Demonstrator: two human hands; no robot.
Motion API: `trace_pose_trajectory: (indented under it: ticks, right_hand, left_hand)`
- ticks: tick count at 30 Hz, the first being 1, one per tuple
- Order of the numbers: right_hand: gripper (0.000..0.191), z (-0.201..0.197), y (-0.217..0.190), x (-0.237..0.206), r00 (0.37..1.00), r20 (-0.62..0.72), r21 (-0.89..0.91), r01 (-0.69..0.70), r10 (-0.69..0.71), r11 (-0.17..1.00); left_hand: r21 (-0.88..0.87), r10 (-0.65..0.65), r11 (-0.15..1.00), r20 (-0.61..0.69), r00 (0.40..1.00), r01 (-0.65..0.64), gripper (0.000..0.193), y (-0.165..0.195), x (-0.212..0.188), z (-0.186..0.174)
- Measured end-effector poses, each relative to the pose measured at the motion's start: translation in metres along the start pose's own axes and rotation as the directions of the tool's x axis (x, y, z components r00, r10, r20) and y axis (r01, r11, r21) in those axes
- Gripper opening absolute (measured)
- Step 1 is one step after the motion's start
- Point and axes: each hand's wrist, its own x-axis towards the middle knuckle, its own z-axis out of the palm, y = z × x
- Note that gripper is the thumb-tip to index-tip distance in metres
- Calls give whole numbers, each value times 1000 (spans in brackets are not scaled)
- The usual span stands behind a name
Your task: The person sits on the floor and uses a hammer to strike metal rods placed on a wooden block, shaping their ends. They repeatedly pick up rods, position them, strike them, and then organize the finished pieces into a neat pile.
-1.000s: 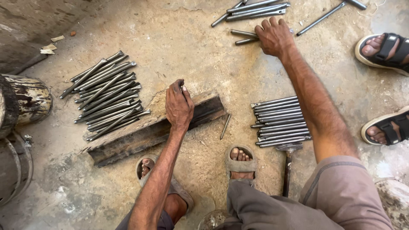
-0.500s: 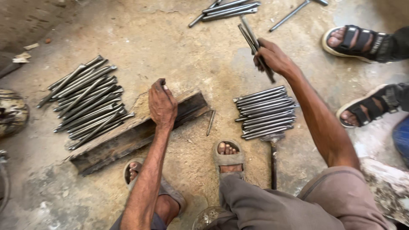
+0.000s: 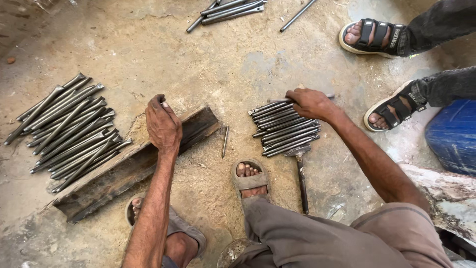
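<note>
The left hand (image 3: 162,124) rested fist-closed on the top edge of the iron bar (image 3: 134,166), apparently gripping something small against it, though what could not be made out. The bar lay slantwise on the floor (image 3: 148,54), likely serving as a block to work against. Over on the other side, the right hand (image 3: 311,103) was clenched on a rod (image 3: 325,96) at the far edge of the near stack (image 3: 285,130), the rod lying across the top as if being added to the row. That stack lay neat and parallel, handy to the right arm. A hammer (image 3: 301,173) lay just beside its near edge, handle pointing back toward the person. A single nail-like pin (image 3: 225,141) sat between bar and stack. The big pile (image 3: 67,129) lay beyond the bar's left side. Open floor stretched ahead, up to more rods (image 3: 230,11) at the far edge. Another person's sandals (image 3: 377,37) crowded the right.
</note>
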Motion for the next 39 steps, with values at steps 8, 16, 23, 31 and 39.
trace_pose_trajectory:
  ticks: [8,16,23,31,39]
  right_hand:
    - [49,37,-9,11,993,87,-28,79,-76,996]
    - [50,37,-17,3,988,-29,-46,149,-150,988]
    - [45,40,-20,6,986,-46,-97,153,-158,983]
    - [39,44,-13,9,995,-15,-111,92,-94,990]
    - [52,23,-32,13,993,106,-213,63,-41,975]
  left_hand:
    - [24,-6,1000,2,1000,6,21,1,1,0]
    - [18,-25,1000,24,999,24,21,9,3,-7]
    - [21,-40,999,27,999,39,20,9,3,-8]
    - [28,-22,999,20,1000,22,20,6,3,-5]
    - [13,-20,1000,13,1000,20,19,3,2,-4]
